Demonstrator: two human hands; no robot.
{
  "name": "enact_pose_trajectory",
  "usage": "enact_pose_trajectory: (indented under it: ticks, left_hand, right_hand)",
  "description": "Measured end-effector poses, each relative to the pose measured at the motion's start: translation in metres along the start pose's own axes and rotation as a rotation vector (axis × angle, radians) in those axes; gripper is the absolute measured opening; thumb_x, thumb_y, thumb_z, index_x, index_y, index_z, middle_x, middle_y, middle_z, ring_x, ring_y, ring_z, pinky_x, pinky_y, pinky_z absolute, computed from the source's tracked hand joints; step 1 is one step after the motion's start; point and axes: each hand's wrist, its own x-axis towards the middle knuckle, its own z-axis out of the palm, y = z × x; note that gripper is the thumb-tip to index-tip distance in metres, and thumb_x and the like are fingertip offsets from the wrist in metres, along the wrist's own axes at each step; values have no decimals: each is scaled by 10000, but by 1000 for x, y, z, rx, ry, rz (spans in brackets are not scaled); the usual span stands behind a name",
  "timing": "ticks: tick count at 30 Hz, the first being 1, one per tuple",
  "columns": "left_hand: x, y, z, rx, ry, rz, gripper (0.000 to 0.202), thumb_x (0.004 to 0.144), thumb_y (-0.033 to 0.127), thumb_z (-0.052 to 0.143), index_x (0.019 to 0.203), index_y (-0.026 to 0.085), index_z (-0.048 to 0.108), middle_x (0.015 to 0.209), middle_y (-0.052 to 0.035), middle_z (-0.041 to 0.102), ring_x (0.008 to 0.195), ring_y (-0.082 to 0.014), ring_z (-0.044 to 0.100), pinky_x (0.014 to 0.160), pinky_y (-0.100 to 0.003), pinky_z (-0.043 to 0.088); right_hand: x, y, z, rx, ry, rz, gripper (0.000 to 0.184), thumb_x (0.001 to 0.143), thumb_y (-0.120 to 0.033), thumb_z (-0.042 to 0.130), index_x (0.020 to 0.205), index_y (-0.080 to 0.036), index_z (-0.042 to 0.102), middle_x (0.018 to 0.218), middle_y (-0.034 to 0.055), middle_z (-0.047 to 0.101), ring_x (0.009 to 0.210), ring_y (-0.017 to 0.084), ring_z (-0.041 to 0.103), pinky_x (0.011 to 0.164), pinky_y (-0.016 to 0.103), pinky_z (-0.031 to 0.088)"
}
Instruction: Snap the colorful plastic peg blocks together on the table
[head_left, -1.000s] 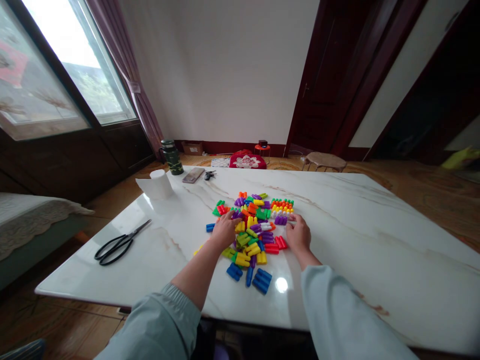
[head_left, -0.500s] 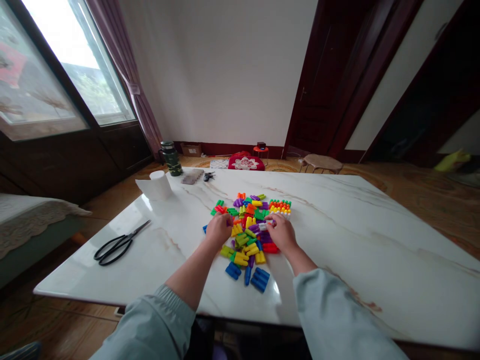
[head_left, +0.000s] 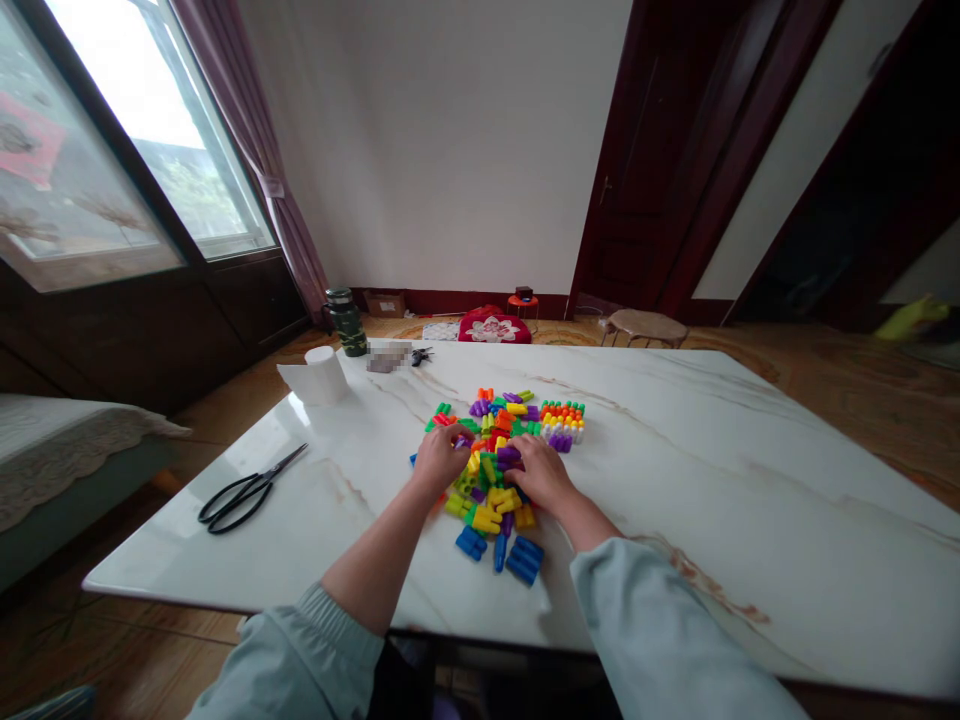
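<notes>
A heap of colourful plastic building blocks (head_left: pixel 486 516) with rounded, bullet-like pegs lies on the table in front of me. At the left side of the heap, my left hand (head_left: pixel 441 460) is closed, with a bit of a purple block (head_left: pixel 462 442) showing at its fingertips. My right hand (head_left: pixel 541 474) reaches into the heap from the right, thumb and fingers on either side of another purple block (head_left: pixel 508 456). Just beyond it stand blocks in neat rows of green, orange, yellow and white (head_left: pixel 562 415), with a purple block (head_left: pixel 559 442) at their near end.
On the left of the white marbled table (head_left: pixel 720 500) lie black-handled scissors (head_left: pixel 244 494). Behind them stand a paper roll (head_left: pixel 324 376) and a camouflage flask (head_left: pixel 346 322), with keys (head_left: pixel 422 356) near a blurred-out object. A round stool (head_left: pixel 643 326) is beyond the far edge.
My right hand has moved from beside the rows down and left into the heap. A purple block now shows at the rows' near end. My left hand has barely moved.
</notes>
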Motion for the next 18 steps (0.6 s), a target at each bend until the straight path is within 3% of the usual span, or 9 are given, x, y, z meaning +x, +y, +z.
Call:
enact_pose_trajectory:
  ticks: [3, 12, 15, 18]
  left_hand:
    - [-1, 4, -1, -110, -61, -38, 264, 663, 90, 569, 776, 221, 768, 780, -11, 731, 831, -200, 657, 811, -278, 474]
    - [-1, 16, -6, -425, -92, -296, 313, 712, 172, 456, 875, 169, 723, 713, -18, 691, 627, -130, 597, 516, -207, 414]
    - [-3, 17, -10, -511, -125, -377, 288, 769, 280, 474, 908, 164, 698, 707, -28, 672, 612, -133, 599, 469, -198, 378]
    - [-7, 21, -13, -608, -204, -431, 381, 815, 507, 508, 896, 171, 670, 682, -16, 645, 579, -126, 587, 451, -193, 353]
  right_hand:
    - [0, -5, 0, 163, 56, 31, 328, 761, -163, 682, 1085, -198, 645, 1070, 57, 688, 981, 208, 628, 848, 305, 468]
    - [1, -28, -8, 785, 210, 170, 200, 722, -250, 689, 907, -180, 665, 838, 32, 723, 781, 201, 682, 738, 334, 562]
    - [1, -34, -12, 1073, 180, 221, 245, 716, -304, 686, 928, -186, 654, 871, 35, 722, 801, 213, 693, 707, 343, 594]
    - [1, -36, -11, 1228, 144, 217, 297, 716, -336, 690, 975, -201, 641, 921, 36, 722, 842, 218, 698, 719, 354, 609]
